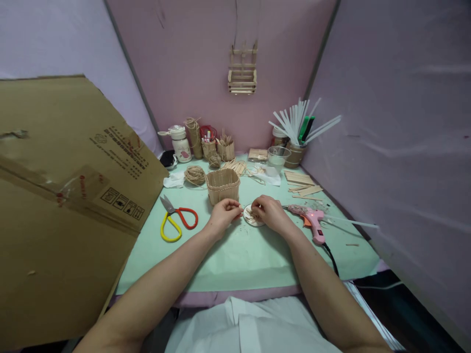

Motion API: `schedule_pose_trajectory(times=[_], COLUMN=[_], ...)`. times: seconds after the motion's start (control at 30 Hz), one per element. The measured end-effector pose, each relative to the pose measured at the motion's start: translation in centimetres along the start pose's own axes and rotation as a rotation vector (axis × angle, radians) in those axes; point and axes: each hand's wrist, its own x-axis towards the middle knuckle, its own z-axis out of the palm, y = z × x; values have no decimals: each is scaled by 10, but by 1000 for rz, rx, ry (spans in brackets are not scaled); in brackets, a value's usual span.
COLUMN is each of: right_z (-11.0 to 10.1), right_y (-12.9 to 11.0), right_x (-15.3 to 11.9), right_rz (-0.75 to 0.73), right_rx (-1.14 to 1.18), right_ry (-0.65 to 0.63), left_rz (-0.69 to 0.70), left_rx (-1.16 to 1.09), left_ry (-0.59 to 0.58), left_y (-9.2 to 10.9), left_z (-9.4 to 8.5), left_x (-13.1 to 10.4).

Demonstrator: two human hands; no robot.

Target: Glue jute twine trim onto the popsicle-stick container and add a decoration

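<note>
White garment (250, 328), nearest the viewer; beyond, the right hand (270, 212), fingers bunched, lies over wooden slivers (250, 214) in a small round dish (247, 222), the left hand (225, 216) narrowed beside its rim; whether either grips anything cannot be told. Slivers are probably light, stiff, brittle: pinch mid-length.

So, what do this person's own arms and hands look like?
The bare, ungloved left hand and bare, ungloved right hand show no rings that I can see. The forearms are uncovered, without visible sleeves, watches, markings or cables. A white cloth garment with soft folds covers the body.
</note>
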Motion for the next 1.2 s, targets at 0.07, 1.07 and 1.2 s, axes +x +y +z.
schedule_pose_trajectory(times=[0.07, 1.07, 1.2], right_z=[-1, 17, 19], right_y=[-1, -12, -11], right_x=[0, -2, -4], right_rz=[41, 28, -42], right_rx=[152, 653, 625], right_ry=[7, 70, 100], left_rz=[-16, 58, 16], left_rx=[-10, -93, -139], left_ry=[-10, -42, -56], left_y=[0, -2, 1], left_z=[0, 3, 3], left_x=[-1, -4, -6])
